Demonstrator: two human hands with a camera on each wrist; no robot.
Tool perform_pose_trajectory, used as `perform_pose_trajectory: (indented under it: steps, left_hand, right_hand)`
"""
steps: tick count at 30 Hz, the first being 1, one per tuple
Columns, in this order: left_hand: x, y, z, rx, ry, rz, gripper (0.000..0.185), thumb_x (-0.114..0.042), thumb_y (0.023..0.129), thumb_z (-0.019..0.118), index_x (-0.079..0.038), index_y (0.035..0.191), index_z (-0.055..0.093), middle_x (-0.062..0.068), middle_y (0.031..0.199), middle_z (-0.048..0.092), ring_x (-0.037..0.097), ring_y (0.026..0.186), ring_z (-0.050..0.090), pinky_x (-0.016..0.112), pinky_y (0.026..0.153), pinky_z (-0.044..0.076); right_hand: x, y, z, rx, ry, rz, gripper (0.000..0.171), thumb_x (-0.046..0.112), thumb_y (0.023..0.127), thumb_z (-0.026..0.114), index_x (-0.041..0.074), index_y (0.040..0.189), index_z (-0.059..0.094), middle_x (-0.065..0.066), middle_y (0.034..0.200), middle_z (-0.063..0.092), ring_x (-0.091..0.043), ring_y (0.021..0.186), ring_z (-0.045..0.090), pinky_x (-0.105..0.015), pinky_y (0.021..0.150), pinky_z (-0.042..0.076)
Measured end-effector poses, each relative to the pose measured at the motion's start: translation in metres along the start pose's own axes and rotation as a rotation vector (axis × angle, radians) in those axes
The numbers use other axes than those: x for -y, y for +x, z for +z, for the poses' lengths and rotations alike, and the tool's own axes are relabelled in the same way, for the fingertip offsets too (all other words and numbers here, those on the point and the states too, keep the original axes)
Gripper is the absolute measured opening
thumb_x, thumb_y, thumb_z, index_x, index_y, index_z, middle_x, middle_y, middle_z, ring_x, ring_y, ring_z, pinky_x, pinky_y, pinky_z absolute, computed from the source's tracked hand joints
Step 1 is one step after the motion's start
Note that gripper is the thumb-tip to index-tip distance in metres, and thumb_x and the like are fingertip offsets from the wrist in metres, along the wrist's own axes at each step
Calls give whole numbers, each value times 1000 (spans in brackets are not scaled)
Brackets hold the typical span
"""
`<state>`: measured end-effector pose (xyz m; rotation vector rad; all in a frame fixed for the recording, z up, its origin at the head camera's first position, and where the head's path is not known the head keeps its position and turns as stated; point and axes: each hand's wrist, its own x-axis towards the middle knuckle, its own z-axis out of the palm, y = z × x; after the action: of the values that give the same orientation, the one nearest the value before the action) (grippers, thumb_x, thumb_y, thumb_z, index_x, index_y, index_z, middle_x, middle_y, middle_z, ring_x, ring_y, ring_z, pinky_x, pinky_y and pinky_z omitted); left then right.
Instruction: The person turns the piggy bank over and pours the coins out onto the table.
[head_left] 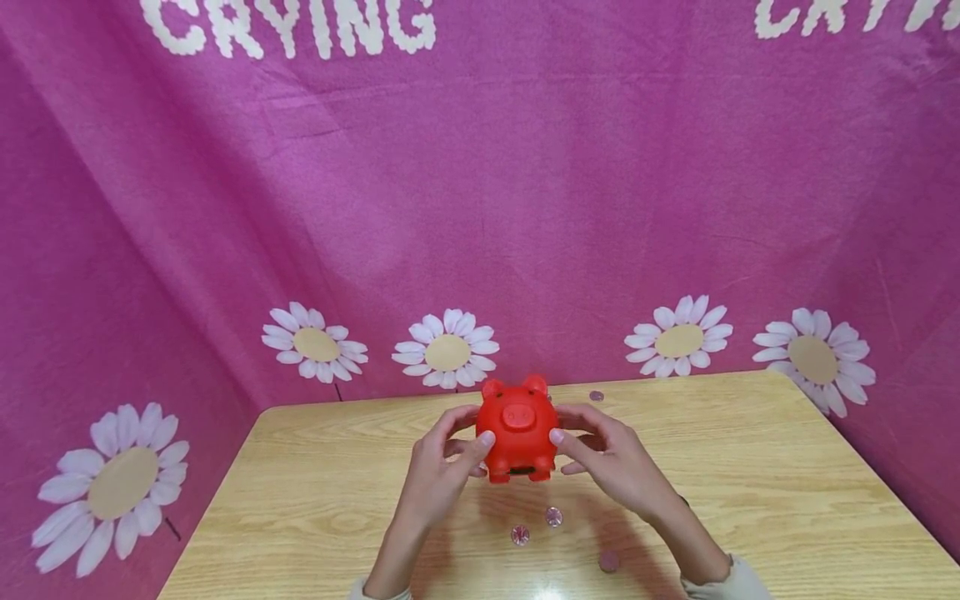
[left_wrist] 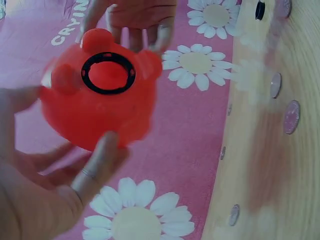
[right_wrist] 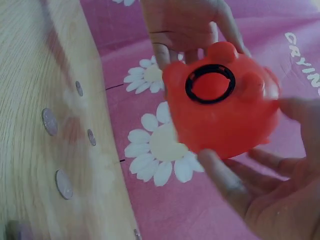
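A red piggy bank (head_left: pixel 517 425) is held up over the wooden table, its snout toward me. My left hand (head_left: pixel 442 467) grips one side, thumb at the front and fingers round behind. On the opposite side my right hand (head_left: pixel 618 462) grips it the same way. Its underside shows in both wrist views, with a black ring (left_wrist: pixel 86 82) around an open round hole between the stubby feet. Through that hole the red inside is visible. Beneath the bank lie shiny coins (head_left: pixel 521 534) on the tabletop.
Several coins are scattered on the table (head_left: pixel 337 500), one (head_left: pixel 596 396) near its back edge. In the left wrist view a small black round piece (left_wrist: pixel 260 10) sits on the wood. A pink cloth (head_left: pixel 525 208) with white daisies hangs behind and at both sides.
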<state>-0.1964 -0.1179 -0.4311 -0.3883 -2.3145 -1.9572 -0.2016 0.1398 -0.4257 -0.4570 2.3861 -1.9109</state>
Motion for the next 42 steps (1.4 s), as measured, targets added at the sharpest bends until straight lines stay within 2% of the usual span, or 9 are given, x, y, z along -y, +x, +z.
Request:
perform_pose_trajectory:
  steps: [3,5,10,13,17,23,34,37,42]
  left_hand:
    - [-1,-1,-2,9,-48,109,55,-16,96,77,-9,148,59,18,150,62,34,114,72,31,85,68]
    - [-1,-1,-3,27,-78,146,60,-13,94,78,-9,150,57,17,154,58,39,122,67,33,90,67]
    - [5,2,-4,75,-40,91,67,-13,90,82,-15,152,55,11,154,58,38,131,64,36,95,66]
    - [7,2,-4,88,-17,113,71,-14,88,84,-17,152,54,10,154,57,40,134,63,37,98,65]
    - [8,2,-5,96,-7,147,71,-16,87,86,-19,151,56,8,153,58,40,137,61,37,99,64]
    - [8,5,-5,105,25,110,70,-17,87,88,-21,150,58,5,153,58,37,142,59,42,103,62]
    - [-14,33,-15,113,143,245,73,-14,88,87,-13,154,55,11,152,62,39,137,63,45,104,61]
    - [-14,41,-15,121,191,244,74,-14,87,88,-14,153,56,9,151,63,35,133,65,45,104,62]
    - [1,47,-11,145,218,181,77,-10,85,90,-15,154,55,7,154,62,33,138,62,45,102,63]
  right_hand:
    - [2,-2,-1,-15,11,-79,54,18,99,78,7,148,60,-22,148,63,-36,119,73,-31,85,67]
    - [2,-3,-1,-15,29,-105,55,15,96,80,10,148,60,-20,151,61,-41,124,70,-31,89,67]
    - [-6,0,-1,40,43,-89,64,14,93,84,6,150,56,-24,154,56,-43,128,68,-33,94,66]
    - [-10,2,0,41,49,-111,70,12,89,88,5,150,55,-24,153,57,-44,129,68,-35,96,65]
    - [-11,1,-1,38,52,-131,72,9,84,91,14,149,59,-16,151,60,-43,130,67,-38,98,64]
    - [-10,3,-4,61,48,-145,70,11,85,91,17,148,61,-13,155,59,-42,133,66,-42,100,63]
    - [15,29,-22,67,-62,-219,67,11,88,89,12,149,61,-17,148,65,-42,130,69,-38,98,64]
    - [11,35,-23,64,-48,-225,69,8,87,89,10,150,60,-18,148,64,-42,132,67,-39,100,63]
    - [-9,40,-20,62,-27,-204,70,4,86,88,5,149,58,-21,151,61,-45,134,65,-45,102,62]
